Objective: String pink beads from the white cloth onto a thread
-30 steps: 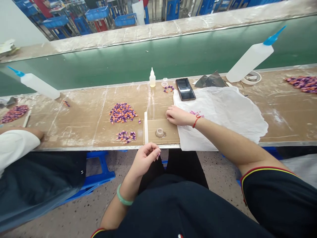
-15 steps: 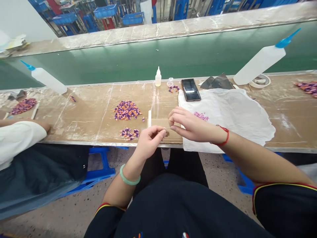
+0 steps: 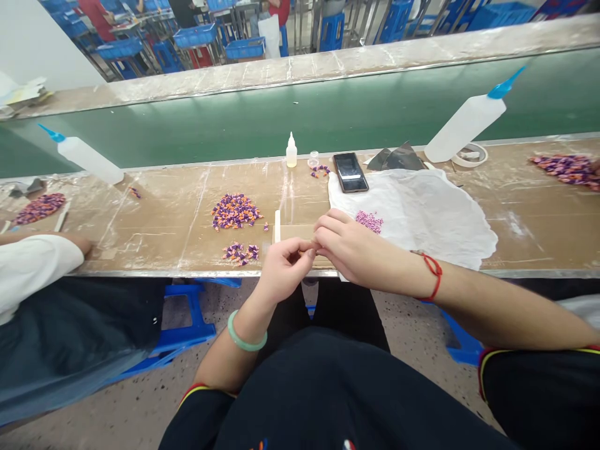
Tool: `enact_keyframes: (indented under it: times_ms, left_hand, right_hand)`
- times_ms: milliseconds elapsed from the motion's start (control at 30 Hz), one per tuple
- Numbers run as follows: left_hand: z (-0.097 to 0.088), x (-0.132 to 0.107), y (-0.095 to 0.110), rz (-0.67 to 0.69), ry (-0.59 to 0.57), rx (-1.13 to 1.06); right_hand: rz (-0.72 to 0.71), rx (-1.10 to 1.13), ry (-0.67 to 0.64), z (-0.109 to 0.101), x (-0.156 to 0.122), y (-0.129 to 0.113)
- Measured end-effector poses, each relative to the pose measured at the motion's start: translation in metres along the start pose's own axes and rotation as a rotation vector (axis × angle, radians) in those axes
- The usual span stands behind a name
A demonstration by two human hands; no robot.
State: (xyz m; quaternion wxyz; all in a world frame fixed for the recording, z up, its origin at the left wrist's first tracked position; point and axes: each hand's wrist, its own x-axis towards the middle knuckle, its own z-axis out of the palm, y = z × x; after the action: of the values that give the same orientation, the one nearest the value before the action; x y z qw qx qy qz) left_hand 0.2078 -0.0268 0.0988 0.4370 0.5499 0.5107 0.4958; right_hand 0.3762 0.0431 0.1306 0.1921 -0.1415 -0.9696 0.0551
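Where the left hand (image 3: 287,267), thumb and forefinger pressed together, meets the right hand (image 3: 344,247), whose pinch I cannot tell, anything held is hidden, while pink bits (image 3: 369,222) lie just beyond on white cloth (image 3: 422,209), near 1 phone (image 3: 351,172) with an unreadably small display.

Left hand (image 3: 285,265), right hand (image 3: 352,251), fingertips (image 3: 310,254) meeting; forearms (image 3: 482,301) converging

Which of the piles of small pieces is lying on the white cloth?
The pile of tiny pink pieces, just beyond the right hand. The others, such as the large purple-and-orange pile, lie on the brown bench top.
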Motion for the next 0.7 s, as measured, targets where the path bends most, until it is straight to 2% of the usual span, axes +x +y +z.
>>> enact_keyframes:
  times_ms: [167, 233, 567, 700]
  left_hand:
    - [0.002, -0.005, 0.000, -0.038, 0.082, -0.032]
    - [0.002, -0.007, 0.001, -0.035, 0.099, -0.039]
    - [0.009, -0.012, 0.005, 0.069, 0.152, 0.096]
    - [0.009, -0.014, 0.005, 0.088, 0.166, 0.140]
  right_hand:
    - [0.154, 0.306, 0.148, -0.001, -0.007, -0.007]
    - [0.181, 0.344, 0.185, -0.001, -0.008, -0.009]
    - [0.073, 0.026, 0.272, 0.007, -0.007, -0.011]
    - [0.047, 0.022, 0.250, 0.006, -0.009, -0.010]
